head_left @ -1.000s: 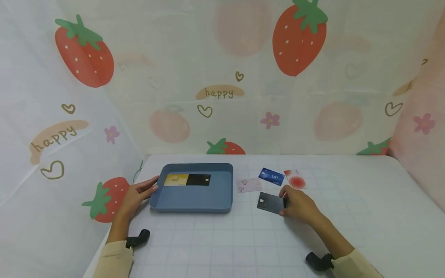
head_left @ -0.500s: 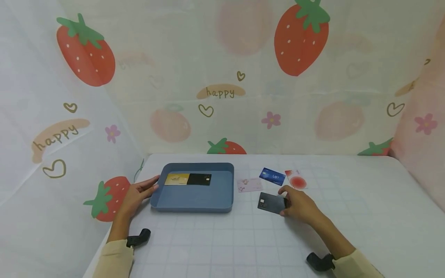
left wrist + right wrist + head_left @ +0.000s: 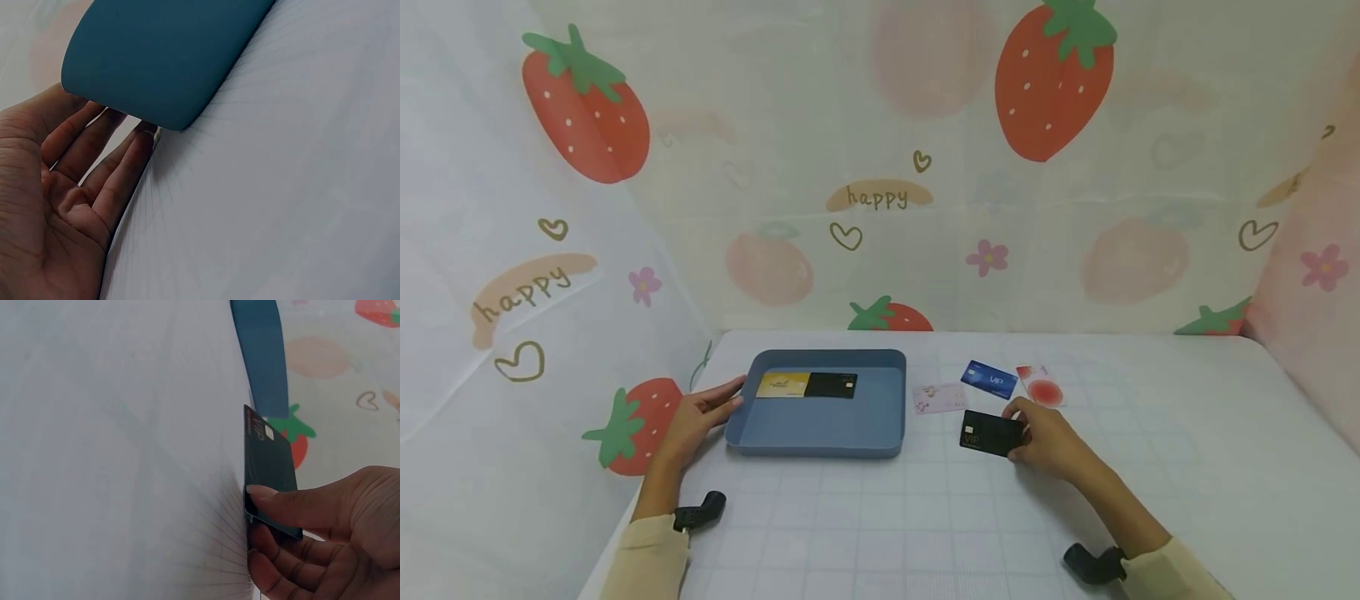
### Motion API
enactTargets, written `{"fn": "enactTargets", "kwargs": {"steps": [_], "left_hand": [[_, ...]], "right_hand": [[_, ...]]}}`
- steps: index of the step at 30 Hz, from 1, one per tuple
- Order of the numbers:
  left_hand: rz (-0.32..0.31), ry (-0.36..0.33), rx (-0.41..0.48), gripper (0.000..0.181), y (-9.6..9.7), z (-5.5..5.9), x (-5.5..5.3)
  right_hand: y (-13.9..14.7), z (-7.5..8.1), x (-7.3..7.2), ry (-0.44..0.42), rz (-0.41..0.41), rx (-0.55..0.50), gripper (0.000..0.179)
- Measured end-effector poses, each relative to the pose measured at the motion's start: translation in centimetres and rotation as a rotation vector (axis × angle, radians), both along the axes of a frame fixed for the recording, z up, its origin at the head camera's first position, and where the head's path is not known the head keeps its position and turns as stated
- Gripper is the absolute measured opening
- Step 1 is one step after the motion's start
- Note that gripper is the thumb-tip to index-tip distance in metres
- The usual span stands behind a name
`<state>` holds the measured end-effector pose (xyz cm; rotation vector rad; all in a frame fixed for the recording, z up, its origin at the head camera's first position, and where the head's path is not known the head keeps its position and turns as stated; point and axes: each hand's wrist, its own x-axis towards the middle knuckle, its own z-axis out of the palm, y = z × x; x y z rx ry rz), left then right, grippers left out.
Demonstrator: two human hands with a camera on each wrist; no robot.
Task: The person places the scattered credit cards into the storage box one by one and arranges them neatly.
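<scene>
My right hand pinches a black VIP card by its right end, just above the table to the right of the tray. In the right wrist view the thumb lies across the face of that card, with fingers behind it. My left hand rests its fairly straight fingers against the left side of the blue-grey tray. The left wrist view shows them at the tray's corner. Inside the tray, a gold card and another black card lie end to end along the back.
Right of the tray lie a pale pink flowered card, a blue VIP card and a white card with red circles. A strawberry-print curtain stands behind the white gridded table.
The black card in my right hand has tilted and risen slightly, its face now dark instead of shiny grey. My left hand keeps its place at the tray.
</scene>
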<state>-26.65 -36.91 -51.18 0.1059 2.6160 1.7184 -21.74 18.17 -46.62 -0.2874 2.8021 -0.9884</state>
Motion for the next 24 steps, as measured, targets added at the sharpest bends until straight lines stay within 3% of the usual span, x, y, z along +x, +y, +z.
{"fn": "enactTargets", "kwargs": {"steps": [7,14,24], "left_hand": [[0.009,-0.002,0.004,0.052,0.31,0.40,0.20],[0.003,0.021,0.027,0.054,-0.12,-0.22,0.20],[-0.011,0.029,0.043,0.053,0.17,0.12,0.17]], "right_hand": [[0.15,-0.09,-0.29,0.040,0.004,-0.012,0.042],[0.30,-0.35,-0.33,0.036,0.006,-0.056,0.040],[0.46,-0.47,-0.47,0.022,0.000,-0.059,0.038]]}}
